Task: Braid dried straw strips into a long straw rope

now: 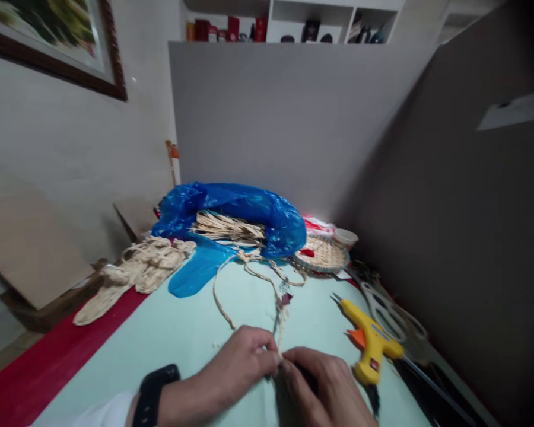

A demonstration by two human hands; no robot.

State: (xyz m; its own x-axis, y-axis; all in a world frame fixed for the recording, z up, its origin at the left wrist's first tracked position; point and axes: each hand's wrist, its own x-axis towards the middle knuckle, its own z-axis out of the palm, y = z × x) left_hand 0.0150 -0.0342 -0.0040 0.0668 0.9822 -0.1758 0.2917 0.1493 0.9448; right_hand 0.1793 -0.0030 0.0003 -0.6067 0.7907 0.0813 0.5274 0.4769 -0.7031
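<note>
My left hand (244, 367), with a dark watch on the wrist, pinches a twisted straw cord (281, 332) near the front of the table. Right beside it, the thumb and fingers of my right hand (323, 379) close on the same cord, and the fingertips of both hands almost meet. From there the cord runs away from me past a small dark red piece (285, 299) and spreads in loose loops toward the back. The exact grip is partly hidden by the fingers and softened by blur.
A blue plastic bag (231, 193) holds a bundle of dry straw (229, 228). Woven straw sandals (133, 270) lie at left. To the right are a yellow glue gun (367, 335), scissors (382, 311), a round woven basket (327, 255) and a small bowl (346, 237). Grey partitions (285, 118) border the table.
</note>
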